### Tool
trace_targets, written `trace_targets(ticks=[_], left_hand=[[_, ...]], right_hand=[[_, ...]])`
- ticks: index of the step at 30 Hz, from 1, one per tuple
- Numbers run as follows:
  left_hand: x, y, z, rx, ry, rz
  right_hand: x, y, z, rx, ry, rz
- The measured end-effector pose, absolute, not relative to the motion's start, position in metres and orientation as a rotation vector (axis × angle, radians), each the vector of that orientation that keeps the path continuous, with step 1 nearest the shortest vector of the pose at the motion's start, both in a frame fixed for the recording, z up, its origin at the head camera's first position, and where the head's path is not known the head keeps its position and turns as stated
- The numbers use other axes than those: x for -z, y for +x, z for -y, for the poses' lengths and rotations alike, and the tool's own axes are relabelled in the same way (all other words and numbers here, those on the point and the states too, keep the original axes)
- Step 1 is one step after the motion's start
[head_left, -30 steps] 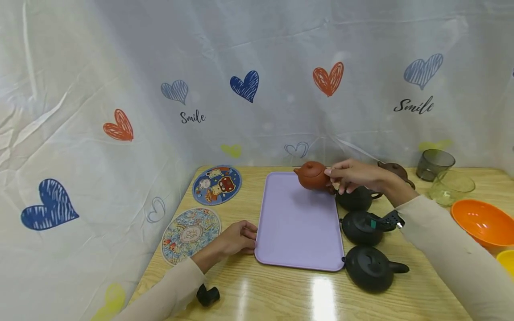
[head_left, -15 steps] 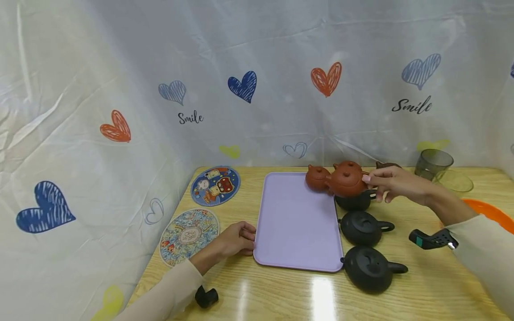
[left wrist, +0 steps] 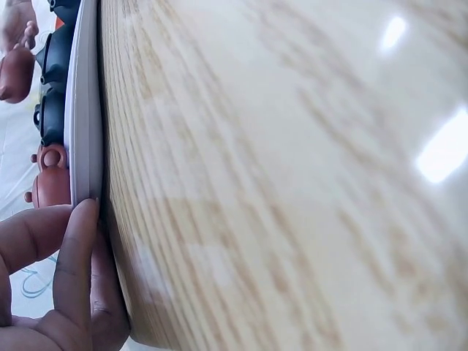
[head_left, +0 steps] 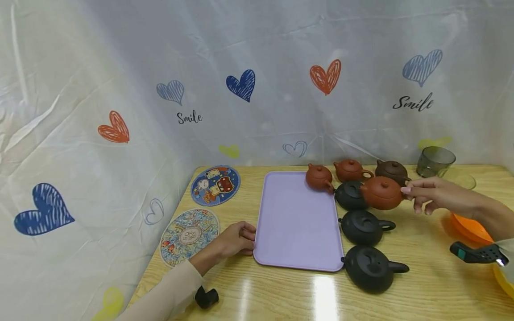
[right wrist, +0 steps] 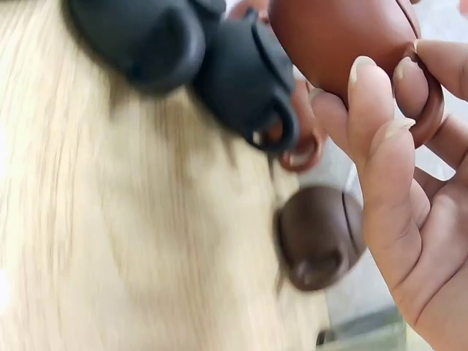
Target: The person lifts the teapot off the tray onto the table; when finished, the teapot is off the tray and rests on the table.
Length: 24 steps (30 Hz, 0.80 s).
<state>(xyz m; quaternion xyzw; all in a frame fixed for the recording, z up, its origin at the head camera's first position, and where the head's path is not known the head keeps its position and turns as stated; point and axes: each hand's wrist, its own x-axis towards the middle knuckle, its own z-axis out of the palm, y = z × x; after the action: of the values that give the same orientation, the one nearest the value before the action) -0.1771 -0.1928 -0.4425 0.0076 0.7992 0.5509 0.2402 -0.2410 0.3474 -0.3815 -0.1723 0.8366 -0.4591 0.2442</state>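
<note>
My right hand (head_left: 439,195) pinches the handle of a reddish-brown clay teapot (head_left: 382,193), held above the table at the right. In the right wrist view this teapot (right wrist: 344,44) hangs from thumb and fingers, its handle partly covered. My left hand (head_left: 237,238) grips the left rim of a lilac tray (head_left: 299,223); the left wrist view shows its fingertips (left wrist: 86,208) against the tray's side wall. A small red clay teapot (head_left: 318,177) sits at the tray's far right corner. Behind the raised teapot stand another red teapot (head_left: 350,170) and a dark brown teapot (head_left: 390,170).
Black teapots (head_left: 363,227) line the tray's right side, one (head_left: 369,269) nearest. A grey glass (head_left: 435,161), an orange bowl (head_left: 470,228) and a yellow bowl (head_left: 502,278) stand at the right. Round mats (head_left: 217,185) lie left. A curtain (head_left: 281,125) backs the table.
My right hand has drawn back rightward from above the tray's far right corner, carrying the reddish-brown teapot past the black teapots. The left hand has stayed at the tray's rim.
</note>
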Motion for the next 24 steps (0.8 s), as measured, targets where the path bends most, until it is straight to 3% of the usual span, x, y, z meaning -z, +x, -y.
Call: trace_targets(ticks=[12, 24], left_hand=[[0.443, -0.177, 0.192, -1.498, 0.017, -2.192], [0.446, -0.18, 0.194, -1.495, 0.023, -2.185]], right_hand=[[0.401, -0.244, -0.387, 1.176, -0.309, -2.233], [0.401, -0.256, -0.396, 1.134, -0.234, -2.152]])
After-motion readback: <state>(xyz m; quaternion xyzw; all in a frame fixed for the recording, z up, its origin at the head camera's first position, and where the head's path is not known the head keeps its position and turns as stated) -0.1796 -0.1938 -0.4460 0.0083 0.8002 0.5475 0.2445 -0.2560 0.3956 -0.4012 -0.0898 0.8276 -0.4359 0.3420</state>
